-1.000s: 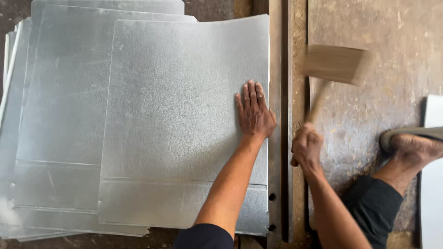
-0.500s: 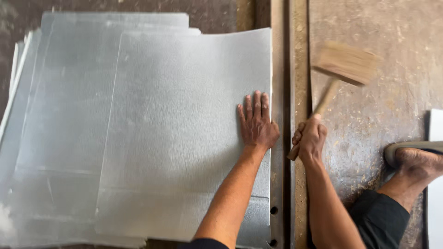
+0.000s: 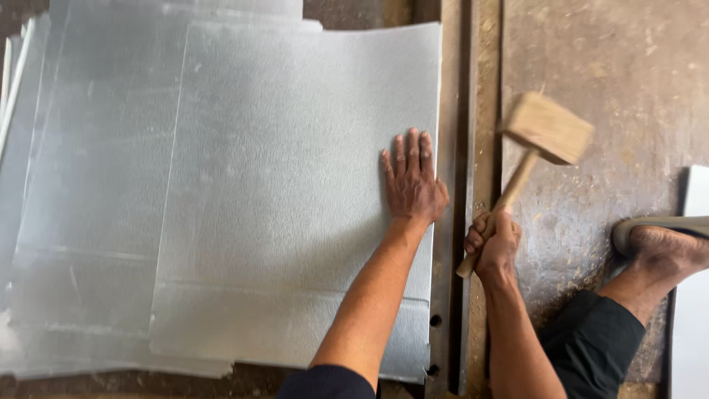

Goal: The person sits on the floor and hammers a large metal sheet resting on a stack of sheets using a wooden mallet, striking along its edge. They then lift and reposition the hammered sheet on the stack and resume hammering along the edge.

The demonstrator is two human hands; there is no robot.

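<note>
**Sheet pinned on rail, mallet up**

Far left of the fingers: stack of galvanised sheets [image 3: 81, 207] on the floor, edges fanned out, corners not aligned.

On top of it: the top sheet [image 3: 295, 192], flat textured metal, right edge running along the steel rail [image 3: 473, 185]. A crease line shows across its lower part, near the person's forearm. Along the right edge itself I see no fold or flange, so my read is the edge work is early, most of the edge length left. Can't tell from this angle whether the edge overhangs the rail.

Left hand [image 3: 411, 185]: open, palm down, fingers [image 3: 405, 151] spread slightly and flat on the top sheet, fingertips pointing away from the person. Thumb side sits just beside the sheet's right edge. Holds nothing, just presses the sheet.

Right of those fingers: the rail, two bolt holes low on it, then the right hand [image 3: 493, 244], closed in a fist round the handle end of the wooden mallet [image 3: 543, 137]. Mallet head is raised, blurred, above and right of the fist, over the concrete floor [image 3: 591, 66], not touching the sheet.

Far right: bare foot [image 3: 668, 251] in a sandal, next to a white panel [image 3: 694, 295].
</note>
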